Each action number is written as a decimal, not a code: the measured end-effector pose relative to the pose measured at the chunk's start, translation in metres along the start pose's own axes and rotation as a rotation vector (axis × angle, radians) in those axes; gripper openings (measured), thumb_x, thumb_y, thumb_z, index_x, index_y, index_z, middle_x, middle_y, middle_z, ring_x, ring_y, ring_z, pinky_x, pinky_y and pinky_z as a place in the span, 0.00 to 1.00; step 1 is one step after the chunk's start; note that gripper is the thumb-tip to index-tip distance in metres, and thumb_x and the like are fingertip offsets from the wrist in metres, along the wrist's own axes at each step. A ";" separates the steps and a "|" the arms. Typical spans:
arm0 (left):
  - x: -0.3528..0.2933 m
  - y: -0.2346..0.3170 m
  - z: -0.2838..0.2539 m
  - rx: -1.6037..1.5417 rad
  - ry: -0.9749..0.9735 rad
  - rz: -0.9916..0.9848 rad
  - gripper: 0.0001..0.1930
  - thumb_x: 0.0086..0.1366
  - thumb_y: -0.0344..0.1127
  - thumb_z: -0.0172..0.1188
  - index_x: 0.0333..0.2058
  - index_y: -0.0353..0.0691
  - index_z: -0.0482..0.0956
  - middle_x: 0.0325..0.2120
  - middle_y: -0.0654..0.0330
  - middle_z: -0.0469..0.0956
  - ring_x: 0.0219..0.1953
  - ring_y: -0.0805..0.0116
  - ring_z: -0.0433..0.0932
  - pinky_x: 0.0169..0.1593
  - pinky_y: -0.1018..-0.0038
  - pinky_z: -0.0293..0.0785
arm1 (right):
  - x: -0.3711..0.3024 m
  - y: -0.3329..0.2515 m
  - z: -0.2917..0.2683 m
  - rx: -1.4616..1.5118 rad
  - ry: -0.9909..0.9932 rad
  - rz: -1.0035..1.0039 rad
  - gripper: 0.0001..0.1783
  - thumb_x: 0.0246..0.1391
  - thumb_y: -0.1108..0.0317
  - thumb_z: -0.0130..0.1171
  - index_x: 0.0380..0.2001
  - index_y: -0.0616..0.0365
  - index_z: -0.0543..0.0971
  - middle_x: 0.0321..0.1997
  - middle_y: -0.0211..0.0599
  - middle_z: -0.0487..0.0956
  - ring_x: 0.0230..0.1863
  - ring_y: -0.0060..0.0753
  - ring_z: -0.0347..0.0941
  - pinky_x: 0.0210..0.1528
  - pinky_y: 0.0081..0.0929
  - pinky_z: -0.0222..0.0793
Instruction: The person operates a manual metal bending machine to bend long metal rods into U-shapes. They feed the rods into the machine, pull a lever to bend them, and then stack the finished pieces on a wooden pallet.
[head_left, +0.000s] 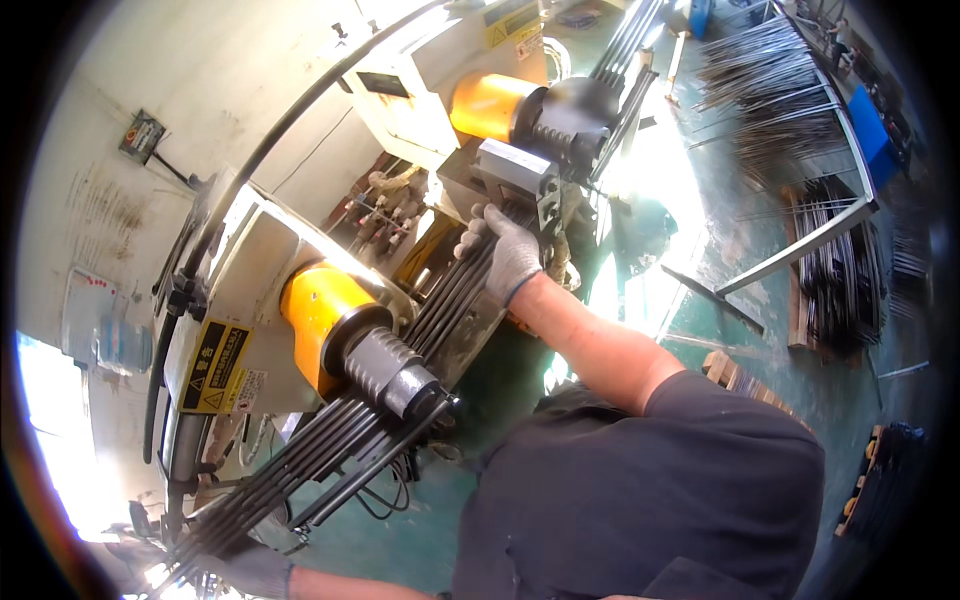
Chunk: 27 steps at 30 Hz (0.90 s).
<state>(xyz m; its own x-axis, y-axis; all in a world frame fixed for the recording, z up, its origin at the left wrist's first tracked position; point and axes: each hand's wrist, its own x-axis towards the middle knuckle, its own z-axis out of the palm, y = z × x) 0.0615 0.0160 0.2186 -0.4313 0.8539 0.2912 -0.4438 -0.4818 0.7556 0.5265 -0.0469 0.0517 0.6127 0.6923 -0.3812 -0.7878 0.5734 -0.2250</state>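
A bundle of long dark metal rods [330, 428] runs slantwise through a machine, from the lower left to the upper middle. My right hand [512, 258], in a pale knit glove, is closed over the rods just below a grey metal block [515, 165]. Its fingers curl across them on the far side. At the lower left my left hand [250, 568], also gloved, grips the rods near their end; glare and the rods hide part of its fingers. Between the hands, a ribbed dark cylinder [388, 372] on an orange housing [325, 318] sits above the bundle.
A second orange housing [492, 105] with a dark cylinder stands farther up the machine. A thick black hose [270, 140] arches along the left. On the right, a metal frame [800, 245] bears many thin rods, and stacked rods [838, 270] lie beside it. Cables [390, 500] hang below the machine.
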 end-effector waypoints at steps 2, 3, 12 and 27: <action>0.013 0.007 0.019 0.283 -0.069 0.117 0.25 0.72 0.43 0.45 0.60 0.31 0.65 0.55 0.47 0.71 0.58 0.56 0.70 0.64 0.63 0.64 | 0.001 -0.001 0.000 -0.005 -0.010 -0.011 0.10 0.66 0.62 0.50 0.39 0.58 0.71 0.24 0.30 0.70 0.23 0.29 0.68 0.28 0.33 0.70; 0.015 0.017 0.030 0.427 -0.089 0.171 0.26 0.71 0.44 0.46 0.60 0.30 0.66 0.55 0.47 0.71 0.58 0.56 0.71 0.63 0.63 0.65 | 0.000 0.000 0.000 -0.005 -0.016 -0.005 0.10 0.66 0.62 0.50 0.39 0.58 0.72 0.24 0.30 0.70 0.23 0.30 0.68 0.27 0.33 0.70; -0.029 0.032 0.147 0.681 -0.326 0.246 0.26 0.69 0.38 0.51 0.60 0.27 0.64 0.49 0.49 0.75 0.47 0.61 0.76 0.53 0.69 0.74 | -0.001 0.006 0.001 0.021 -0.005 -0.008 0.09 0.65 0.63 0.51 0.37 0.58 0.74 0.22 0.30 0.70 0.21 0.30 0.67 0.25 0.31 0.69; -0.063 -0.006 0.247 0.828 -0.788 0.294 0.22 0.65 0.29 0.54 0.58 0.31 0.67 0.35 0.57 0.78 0.37 0.70 0.79 0.45 0.77 0.74 | 0.002 0.000 -0.006 -0.036 -0.038 -0.010 0.11 0.65 0.62 0.51 0.40 0.60 0.72 0.25 0.32 0.72 0.25 0.33 0.71 0.32 0.36 0.72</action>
<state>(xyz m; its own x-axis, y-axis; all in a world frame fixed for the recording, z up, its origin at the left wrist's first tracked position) 0.2854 0.0138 0.3403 0.3013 0.7568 0.5801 0.3621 -0.6536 0.6646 0.5274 -0.0483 0.0457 0.6216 0.7034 -0.3447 -0.7833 0.5643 -0.2609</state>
